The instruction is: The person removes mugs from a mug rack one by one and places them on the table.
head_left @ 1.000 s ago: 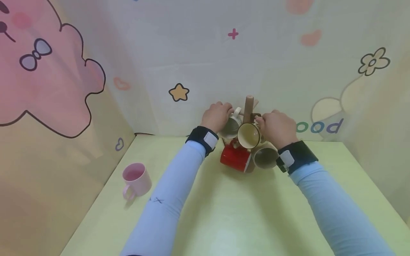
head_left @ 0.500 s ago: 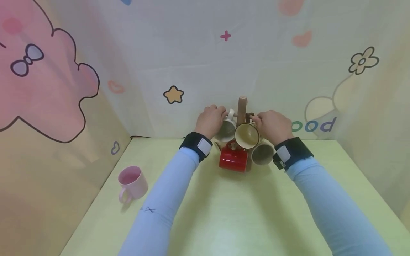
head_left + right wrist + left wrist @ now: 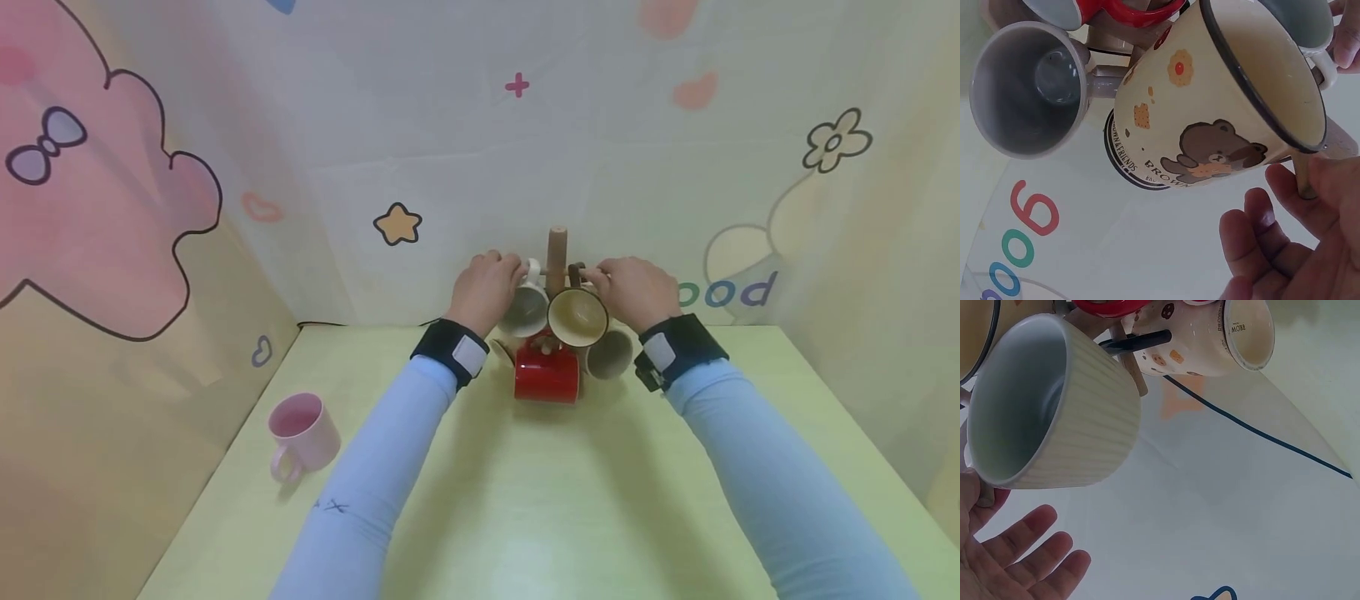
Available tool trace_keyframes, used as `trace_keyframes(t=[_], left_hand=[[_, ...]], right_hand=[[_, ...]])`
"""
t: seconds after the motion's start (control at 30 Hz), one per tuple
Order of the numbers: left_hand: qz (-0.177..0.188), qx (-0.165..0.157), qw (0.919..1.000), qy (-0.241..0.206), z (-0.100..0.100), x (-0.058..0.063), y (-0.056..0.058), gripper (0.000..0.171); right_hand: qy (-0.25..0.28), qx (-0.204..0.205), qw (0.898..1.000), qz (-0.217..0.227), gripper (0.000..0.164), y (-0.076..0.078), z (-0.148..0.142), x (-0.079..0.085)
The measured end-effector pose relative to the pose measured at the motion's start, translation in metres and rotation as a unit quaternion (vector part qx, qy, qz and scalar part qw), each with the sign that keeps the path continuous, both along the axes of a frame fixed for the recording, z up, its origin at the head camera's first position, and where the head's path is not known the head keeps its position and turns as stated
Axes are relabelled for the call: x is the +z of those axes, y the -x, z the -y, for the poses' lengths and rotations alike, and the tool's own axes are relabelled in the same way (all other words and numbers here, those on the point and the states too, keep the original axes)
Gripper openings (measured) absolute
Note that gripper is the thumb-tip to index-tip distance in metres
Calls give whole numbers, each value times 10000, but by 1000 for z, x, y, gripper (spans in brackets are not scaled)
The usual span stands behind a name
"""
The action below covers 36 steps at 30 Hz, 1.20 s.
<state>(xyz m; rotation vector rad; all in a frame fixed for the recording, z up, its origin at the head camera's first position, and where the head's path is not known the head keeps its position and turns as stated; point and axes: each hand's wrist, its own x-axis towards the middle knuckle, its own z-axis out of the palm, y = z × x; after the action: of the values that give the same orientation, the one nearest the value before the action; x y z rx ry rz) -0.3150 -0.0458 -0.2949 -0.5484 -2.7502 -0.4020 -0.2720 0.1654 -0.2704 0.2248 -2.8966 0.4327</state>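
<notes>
A wooden mug tree stands at the back of the table with several mugs hung on it. My left hand pinches the end of a peg that carries a white ribbed mug. On the other side my right hand pinches the peg tip beside a cream bear mug with a dark rim; its other fingers are spread away. Below hang a red mug, lying sideways, and a grey mug. Another cookie-patterned mug appears behind, mostly hidden in the head view.
A pink mug stands upright on the left of the pale green table, its handle toward the front left. A printed cloth backdrop rises close behind the mug tree, with cloth walls at both sides.
The mug tree has turned slightly between my hands. The red mug has swung from slanting toward lower right to nearly level. The head view has shifted a little; the pink mug stays put.
</notes>
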Motion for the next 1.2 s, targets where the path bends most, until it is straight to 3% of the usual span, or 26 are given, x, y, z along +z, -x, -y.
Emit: trace_keyframes(t=[0.43,0.67,1.2], left_hand=[[-99,-47,9999,-58,1,-2,-7,32],[34,-85,9999,-62,2,-2,-9,33],[94,-100,9999,71,3,-1,-12,36]], right_hand=[[154,113,9998,107,40,8,-6,-2],[220,165,9996,41,39,10,-9,-2],[346,96,9988,341,46,11,-8,-2]])
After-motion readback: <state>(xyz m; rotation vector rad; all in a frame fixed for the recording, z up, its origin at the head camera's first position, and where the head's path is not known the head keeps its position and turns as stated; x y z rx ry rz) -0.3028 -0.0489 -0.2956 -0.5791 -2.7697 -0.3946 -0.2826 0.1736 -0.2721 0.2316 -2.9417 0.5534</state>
